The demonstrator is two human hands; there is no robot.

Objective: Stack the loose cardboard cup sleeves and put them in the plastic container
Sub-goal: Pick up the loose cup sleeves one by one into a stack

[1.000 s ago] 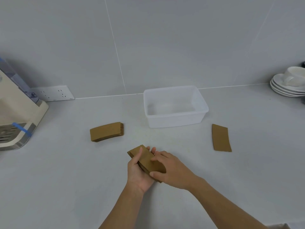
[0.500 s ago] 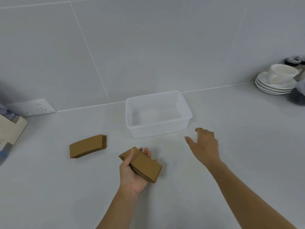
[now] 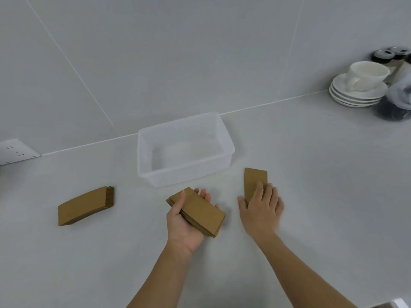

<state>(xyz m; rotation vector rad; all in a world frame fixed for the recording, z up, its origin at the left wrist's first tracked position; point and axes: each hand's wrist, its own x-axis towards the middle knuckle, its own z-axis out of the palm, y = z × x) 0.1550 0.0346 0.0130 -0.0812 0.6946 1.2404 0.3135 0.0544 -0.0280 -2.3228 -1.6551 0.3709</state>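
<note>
At lower left of the frame a small pile of sleeves (image 3: 85, 205) lies flat on the counter (image 3: 322, 174), well apart from the rest. At centre the left hand (image 3: 185, 221) is palm up, curled around a stack of sleeves (image 3: 198, 211). The empty plastic container (image 3: 184, 150) sits just above it. To the right, the right hand (image 3: 261, 206) lies spread and flat on a single sleeve (image 3: 254, 181), seemingly pressing rather than gripping it. Sliding that sleeve toward the stack before pinching an edge should lift it cleanly. The counter between the hands is bare; the saucers and cup (image 3: 360, 85) at upper right stay well clear.
</note>
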